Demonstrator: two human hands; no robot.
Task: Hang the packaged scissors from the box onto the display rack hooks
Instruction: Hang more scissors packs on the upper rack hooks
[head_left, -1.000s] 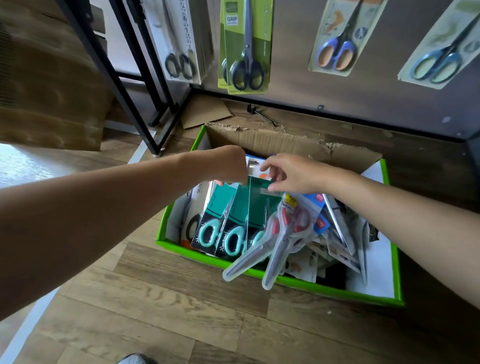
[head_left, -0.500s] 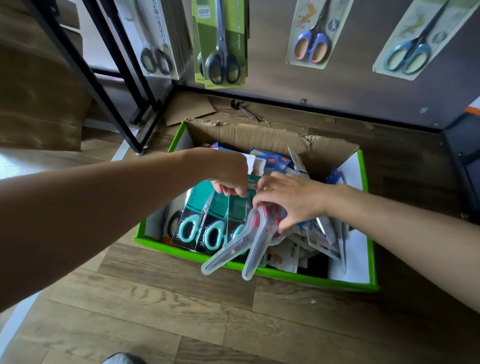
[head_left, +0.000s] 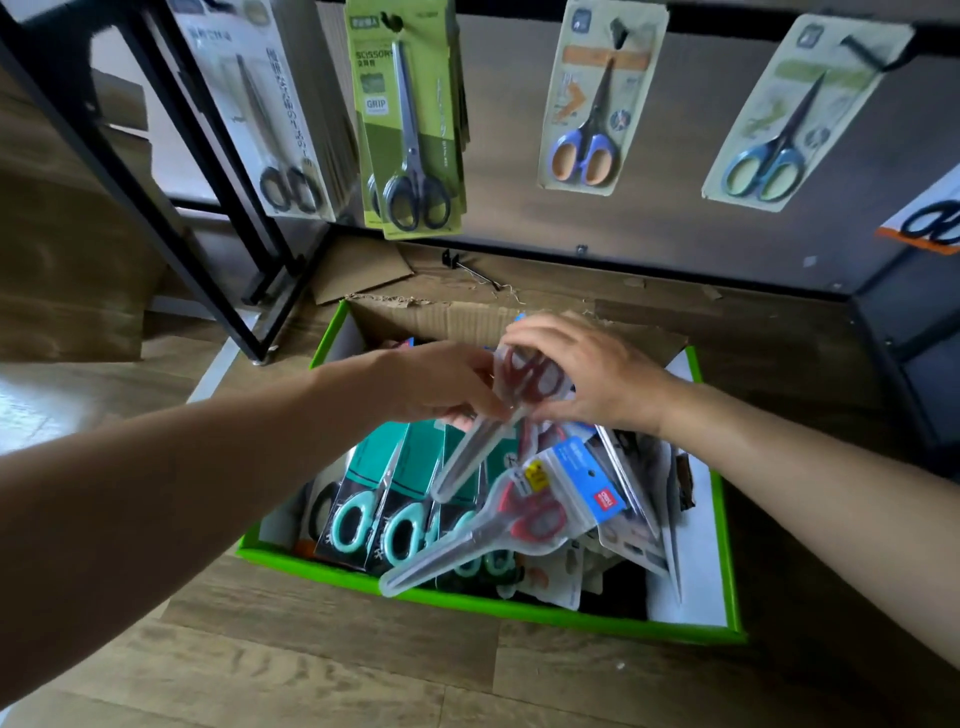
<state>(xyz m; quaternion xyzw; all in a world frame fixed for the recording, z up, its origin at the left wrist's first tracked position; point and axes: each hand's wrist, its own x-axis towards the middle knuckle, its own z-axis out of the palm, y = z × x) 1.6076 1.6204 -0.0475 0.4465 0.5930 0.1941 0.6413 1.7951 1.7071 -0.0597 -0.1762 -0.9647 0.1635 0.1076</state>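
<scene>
A green-edged cardboard box (head_left: 467, 603) on the floor holds several packaged scissors. Above it, both hands hold one clear pack of red-handled scissors (head_left: 483, 447), blades pointing down and left. My left hand (head_left: 441, 384) pinches the pack at its middle. My right hand (head_left: 587, 374) grips its handle end from above. A second red-handled pack (head_left: 498, 525) lies on top of the pile, beside teal-handled packs (head_left: 384, 499). The display rack panel (head_left: 665, 208) behind the box carries hung packs: black-handled on white (head_left: 270, 114), green (head_left: 410, 130), blue-and-orange (head_left: 592, 98) and teal (head_left: 789, 114).
A black metal rack leg (head_left: 171, 208) stands left of the box. A loose cardboard scrap (head_left: 358, 270) and a loose hook (head_left: 467, 267) lie on the wooden floor behind the box. An orange-edged pack (head_left: 930, 218) hangs at the far right.
One red-handled pack has come up out of the pile between both hands; the other stayed on the box. The view has tilted up, showing more of the rack.
</scene>
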